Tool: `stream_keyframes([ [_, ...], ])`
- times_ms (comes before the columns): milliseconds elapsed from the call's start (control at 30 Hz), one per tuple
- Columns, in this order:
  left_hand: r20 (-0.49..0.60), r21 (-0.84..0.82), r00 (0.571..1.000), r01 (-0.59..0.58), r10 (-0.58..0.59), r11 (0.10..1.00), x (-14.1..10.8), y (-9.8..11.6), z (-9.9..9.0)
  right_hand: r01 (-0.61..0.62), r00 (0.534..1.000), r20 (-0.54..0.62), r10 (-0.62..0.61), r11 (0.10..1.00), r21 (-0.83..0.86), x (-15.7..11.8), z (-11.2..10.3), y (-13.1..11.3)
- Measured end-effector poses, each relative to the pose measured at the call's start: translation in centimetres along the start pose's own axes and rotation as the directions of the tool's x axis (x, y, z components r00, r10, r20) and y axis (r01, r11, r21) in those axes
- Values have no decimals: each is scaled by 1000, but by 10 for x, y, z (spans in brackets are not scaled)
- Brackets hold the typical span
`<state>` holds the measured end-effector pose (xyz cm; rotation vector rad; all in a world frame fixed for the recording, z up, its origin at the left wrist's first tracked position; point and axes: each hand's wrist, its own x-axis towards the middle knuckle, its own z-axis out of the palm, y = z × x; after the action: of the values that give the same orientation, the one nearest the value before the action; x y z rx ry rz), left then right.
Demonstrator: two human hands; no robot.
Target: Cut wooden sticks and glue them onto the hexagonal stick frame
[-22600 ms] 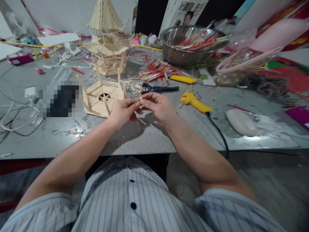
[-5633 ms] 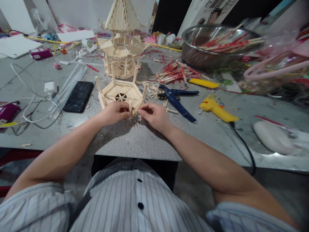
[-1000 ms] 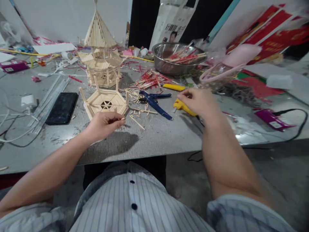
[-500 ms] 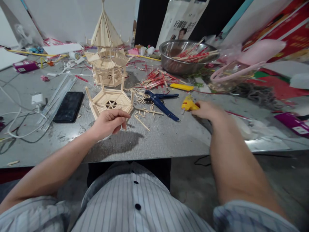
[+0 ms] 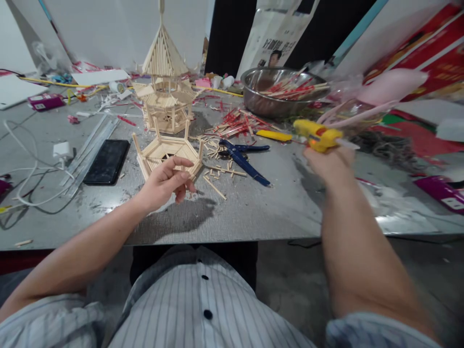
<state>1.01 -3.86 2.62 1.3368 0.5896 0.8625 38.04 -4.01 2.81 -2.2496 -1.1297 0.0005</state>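
Observation:
My right hand (image 5: 330, 163) is wrapped round a yellow hot glue gun (image 5: 321, 135), raised off the table with a pale glue stick jutting from its back end. My left hand (image 5: 167, 180) hovers at the near side of a hexagonal stick base (image 5: 170, 144) with upright posts. Its fingers are loosely curled and apart, and nothing shows between them. Part of the base is hidden behind that hand. Just behind stands a tiered pagoda model (image 5: 165, 92) made of thin wooden sticks. Blue-handled pliers (image 5: 244, 162) lie between my hands, beside short cut stick pieces (image 5: 217, 170).
A steel bowl (image 5: 282, 92) holding red-tipped sticks stands at the back. In front of it are a pile of red-and-wood sticks (image 5: 239, 122) and a yellow utility knife (image 5: 273, 135). A black phone (image 5: 107, 162) and a white charger with cable (image 5: 63, 151) lie at left.
My right hand has lifted the glue gun off the table, up and to the right. My left hand stays by the base, its fingers slightly more spread.

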Motion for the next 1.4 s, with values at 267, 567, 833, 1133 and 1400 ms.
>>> stream_keyframes([
  [267, -65, -35, 997, 45, -47, 998, 2, -1, 2, -21, 844, 258, -470, 452, 892, -64, 2, -54],
  [567, -178, 102, 979, 117, -98, 988, 4, -3, 9, -189, 653, 466, -597, 467, 864, -88, 28, -51],
  [833, -236, 179, 970, 100, -56, 979, 4, -5, 10, -120, 579, 516, -631, 561, 819, -93, 31, -49],
  [1133, -254, 240, 967, 68, -5, 968, 4, -6, 10, -22, 597, 474, -648, 577, 816, -97, 31, -51],
  [1400, -264, 273, 964, 77, -2, 959, 4, -5, 10, -34, 611, 519, -598, 635, 772, -97, 32, -52],
])
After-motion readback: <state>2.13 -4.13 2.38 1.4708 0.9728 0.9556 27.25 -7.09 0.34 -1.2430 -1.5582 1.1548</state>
